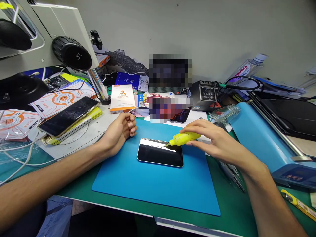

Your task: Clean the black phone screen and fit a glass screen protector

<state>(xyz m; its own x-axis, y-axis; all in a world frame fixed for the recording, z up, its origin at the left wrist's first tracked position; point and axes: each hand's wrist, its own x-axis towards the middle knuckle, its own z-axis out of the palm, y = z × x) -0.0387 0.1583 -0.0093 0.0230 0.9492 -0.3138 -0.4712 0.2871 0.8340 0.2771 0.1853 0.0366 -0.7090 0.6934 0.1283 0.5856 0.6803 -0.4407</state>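
A smartphone [160, 156] lies screen up on a blue mat [153, 187], with a few small drops along the bright reflection on its glass. My right hand [212, 140] grips a yellow squeeze bottle [185, 138] between thumb and fingers. The bottle is tilted, its thin nozzle pointing down at the phone's screen; whether the tip touches the glass I cannot tell. To the left of the phone, my left hand [120, 133] rests at the mat's far left edge with its fingers curled inward. Whatever those fingers may hold is hidden.
A microscope [61, 36] on a metal post overhangs the left side. Another phone [69, 117] lies on stacked boxes there. An orange and white box [122, 98] stands behind my left hand. On the right are a blue machine [261, 141], tweezers [232, 176] and a yellow cutter [298, 204].
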